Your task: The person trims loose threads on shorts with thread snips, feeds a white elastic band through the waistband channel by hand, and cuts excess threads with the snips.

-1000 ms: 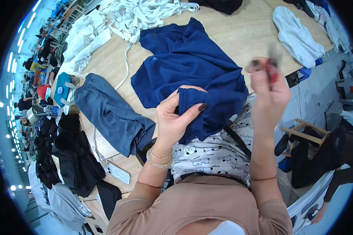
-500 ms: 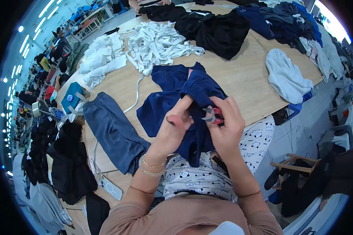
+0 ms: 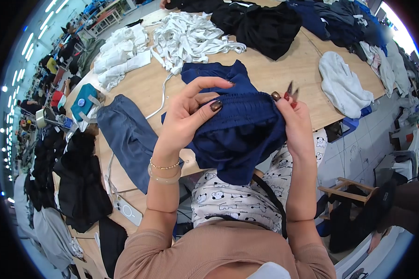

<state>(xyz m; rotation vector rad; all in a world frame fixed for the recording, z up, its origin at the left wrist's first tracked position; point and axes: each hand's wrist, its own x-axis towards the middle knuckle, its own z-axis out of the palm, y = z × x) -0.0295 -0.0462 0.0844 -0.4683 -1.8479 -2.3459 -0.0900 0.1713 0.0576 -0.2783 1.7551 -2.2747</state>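
A navy blue garment [image 3: 237,135] with a gathered elastic edge is stretched between my two hands above the table's near edge. My left hand [image 3: 191,109] pinches the gathered edge at its left end, index finger raised over it. At the right end, my right hand [image 3: 297,123] grips the same edge between thumb and fingers. Small red-handled snips [image 3: 291,93] also sit in my right hand, blades pointing up and away. The rest of the navy cloth lies on the table behind my hands.
On the wooden table [image 3: 312,79] lie a grey-blue garment [image 3: 128,135], white strips [image 3: 186,39], black cloth [image 3: 265,28], a white cloth [image 3: 342,83] and a teal pouch [image 3: 83,102]. A phone [image 3: 128,209] is at the lower left; a wooden stool [image 3: 347,189] stands right.
My hands have moved apart, spreading the gathered edge that was bunched around my left hand. The snips have shifted up and right with my right hand, their blades now pointing away.
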